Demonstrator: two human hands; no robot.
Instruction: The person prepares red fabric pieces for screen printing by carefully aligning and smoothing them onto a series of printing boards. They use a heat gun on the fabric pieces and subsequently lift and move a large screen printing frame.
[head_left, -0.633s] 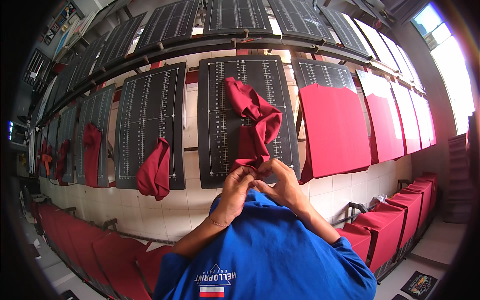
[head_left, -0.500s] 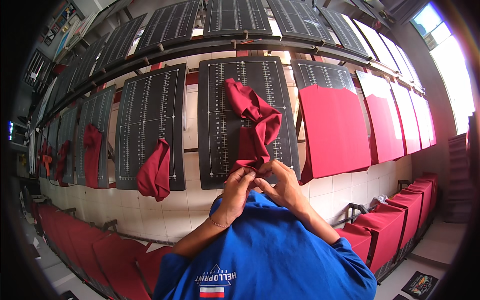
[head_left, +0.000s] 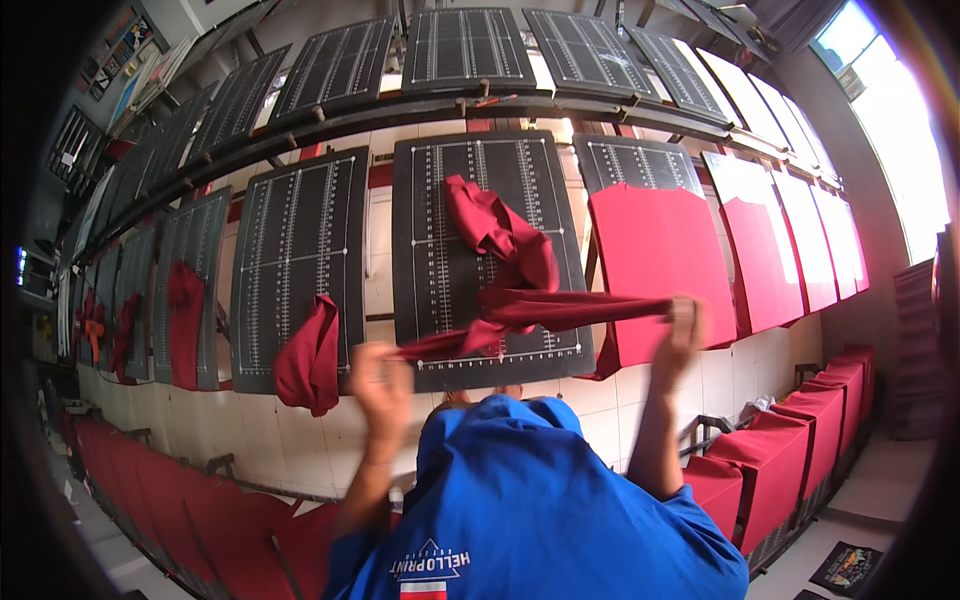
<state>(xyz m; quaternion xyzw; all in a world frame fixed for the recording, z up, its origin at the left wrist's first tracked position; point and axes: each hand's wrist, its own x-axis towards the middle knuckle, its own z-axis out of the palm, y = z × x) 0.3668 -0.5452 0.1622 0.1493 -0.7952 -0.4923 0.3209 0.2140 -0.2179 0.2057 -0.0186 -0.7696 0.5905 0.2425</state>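
Observation:
A dark red cloth (head_left: 515,260) lies bunched on the black printing board (head_left: 432,265) in front of me. Its near edge is pulled out sideways into a taut, narrow band across the board's lower part. At the band's left end, my left hand (head_left: 383,392) grips the cloth, blurred by motion. My right hand (head_left: 684,335) is closed on the other end, out over the neighbouring board's red cloth. Both hands are wide apart, and the cloth's far part stays crumpled on the board's grid of white marks.
Right of me, a red cloth (head_left: 660,265) lies flat over a board, with more covered boards beyond. Crumpled red cloths (head_left: 310,355) hang on boards to the left. A dark rail (head_left: 400,108) runs behind, before another row of boards. Red-covered boards (head_left: 760,450) stand lower right.
My hands were together at the cloth's near edge. They have spread far apart to left and right, stretching that edge into a band. The view has shifted slightly.

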